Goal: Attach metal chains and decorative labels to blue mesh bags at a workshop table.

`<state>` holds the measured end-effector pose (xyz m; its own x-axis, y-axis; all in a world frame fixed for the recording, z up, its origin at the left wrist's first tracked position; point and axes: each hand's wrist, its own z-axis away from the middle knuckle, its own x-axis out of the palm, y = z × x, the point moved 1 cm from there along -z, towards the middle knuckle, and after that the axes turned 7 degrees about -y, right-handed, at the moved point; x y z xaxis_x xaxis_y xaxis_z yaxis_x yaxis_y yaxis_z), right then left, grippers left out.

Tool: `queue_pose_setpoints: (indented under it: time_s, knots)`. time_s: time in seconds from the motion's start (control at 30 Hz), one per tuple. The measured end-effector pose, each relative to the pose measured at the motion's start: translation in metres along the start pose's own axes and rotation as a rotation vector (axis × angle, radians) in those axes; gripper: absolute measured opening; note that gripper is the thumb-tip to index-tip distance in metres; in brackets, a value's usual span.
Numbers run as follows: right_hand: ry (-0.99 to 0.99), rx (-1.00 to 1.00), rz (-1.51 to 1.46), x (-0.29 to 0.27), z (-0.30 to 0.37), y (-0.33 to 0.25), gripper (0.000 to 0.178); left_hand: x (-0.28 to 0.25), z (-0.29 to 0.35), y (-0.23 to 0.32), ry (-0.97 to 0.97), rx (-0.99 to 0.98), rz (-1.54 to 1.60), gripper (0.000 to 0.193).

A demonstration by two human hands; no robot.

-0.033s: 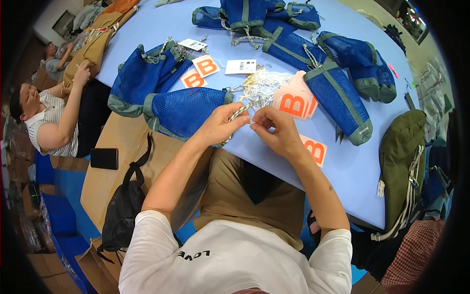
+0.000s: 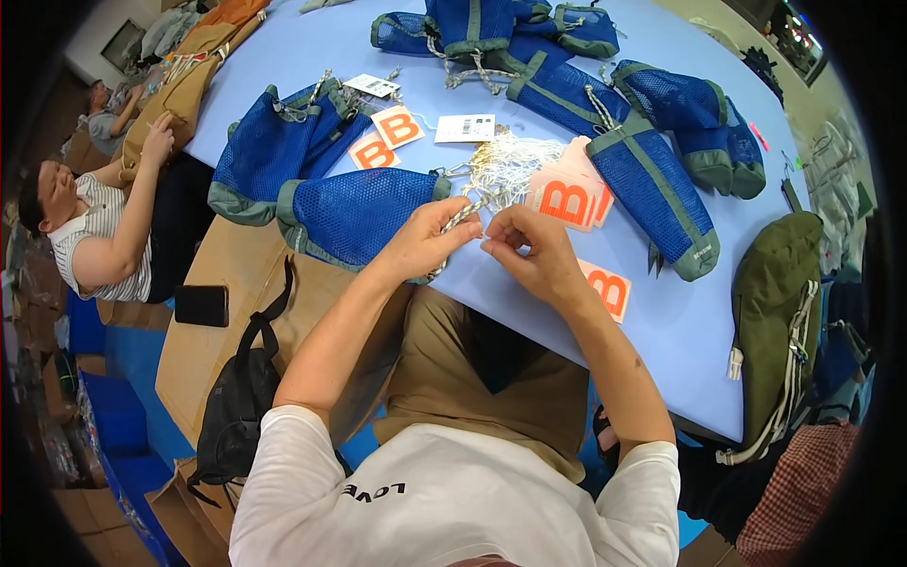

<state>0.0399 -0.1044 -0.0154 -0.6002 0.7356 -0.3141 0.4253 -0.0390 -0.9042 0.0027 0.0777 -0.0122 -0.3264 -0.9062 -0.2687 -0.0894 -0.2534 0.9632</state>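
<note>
Both hands come nearly together over the near edge of the worktop [image 2: 699, 350], fingertips almost meeting. With my left hand [image 2: 416, 241] I have hold of a patterned cord [image 2: 460, 216], which runs between thumb and forefinger. On my right hand [image 2: 536, 248] thumb and forefinger are pinched at the tips; whatever is between them is too small for me to tell.

Just beside my left hand, a blue mesh bag [image 2: 368, 213] with grey-green trim lies on its side along the near edge, its mouth toward the cord. Beyond my fingers sits a heap of white strings [image 2: 515, 163], and touching it on the right is a stack of pale cards [image 2: 567, 200] with orange print. One loose card [image 2: 611, 291] lies by my right forearm at the near edge, partly covered by it.

Toward the left edge stand more mesh bags [image 2: 269, 142], with two orange-printed cards [image 2: 383, 140] near them. A white label [image 2: 465, 128] lies behind the strings. Other blue bags [image 2: 472, 28] crowd the far edge, and an olive bag [image 2: 779, 312] leans at the right edge.
</note>
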Motion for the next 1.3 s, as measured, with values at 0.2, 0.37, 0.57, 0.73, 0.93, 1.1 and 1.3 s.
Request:
queue_pose_setpoints:
  time_s: [0.2, 0.37, 0.57, 0.73, 0.93, 1.1, 1.3]
  knots:
    - [-0.025, -0.016, 0.042, 0.001, 0.001, -0.003, 0.016, 0.002, 0.0, 0.008, 0.005, 0.005, 0.055, 0.019]
    - [-0.005, -0.128, 0.185, 0.001, 0.002, -0.004, 0.015, 0.004, 0.0, 0.003, 0.012, 0.008, 0.025, 0.02]
    - [-0.03, -0.198, 0.337, 0.003, -0.001, -0.009, 0.014, 0.002, 0.002, -0.002, 0.05, 0.031, -0.01, 0.019]
    - [-0.031, -0.202, 0.363, -0.001, 0.001, -0.011, 0.013, 0.006, -0.001, 0.003, 0.071, 0.051, -0.121, 0.017]
    - [-0.06, -0.188, 0.404, -0.003, 0.003, -0.009, 0.014, 0.008, -0.001, 0.007, 0.075, 0.001, -0.223, 0.015]
    - [-0.063, -0.198, 0.432, -0.003, 0.003, -0.007, 0.014, 0.01, -0.001, 0.008, 0.089, 0.019, -0.305, 0.014]
    - [-0.058, -0.177, 0.489, -0.004, 0.004, -0.008, 0.014, 0.013, -0.002, 0.005, 0.158, 0.056, -0.366, 0.015]
